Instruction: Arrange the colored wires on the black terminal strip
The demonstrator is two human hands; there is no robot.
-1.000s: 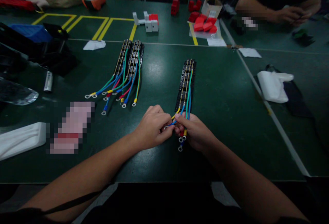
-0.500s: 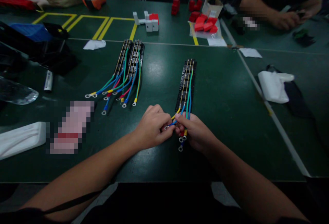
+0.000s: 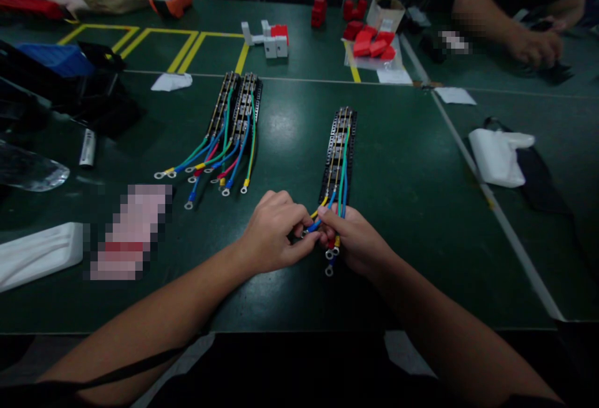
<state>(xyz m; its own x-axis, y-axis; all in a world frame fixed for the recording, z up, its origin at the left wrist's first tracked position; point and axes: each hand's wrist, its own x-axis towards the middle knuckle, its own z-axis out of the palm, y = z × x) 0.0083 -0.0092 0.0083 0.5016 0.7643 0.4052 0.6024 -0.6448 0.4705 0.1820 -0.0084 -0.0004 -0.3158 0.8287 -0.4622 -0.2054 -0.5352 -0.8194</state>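
A long black terminal strip (image 3: 340,149) lies on the green table (image 3: 402,208), pointing away from me. Coloured wires (image 3: 343,177) in yellow, green and blue run down it to ring lugs at the near end. My left hand (image 3: 276,233) is closed in a pinch on the blue and yellow wire ends at the strip's near end. My right hand (image 3: 353,239) is closed around the bundle of wire ends, with red, yellow and blue lugs (image 3: 331,258) sticking out below its fingers. The two hands touch each other.
Two more wired strips (image 3: 234,115) lie to the left, their lugs fanned toward me. A white block (image 3: 40,253), a marker (image 3: 87,148) and dark bins (image 3: 60,77) sit left. A white cloth (image 3: 498,155) is right. Red parts (image 3: 374,43) lie far back; another person's hand (image 3: 536,49) works at far right.
My left fingers have shifted slightly on the wire ends; my right hand stays put. The other person's hand at far right has moved down onto a dark object.
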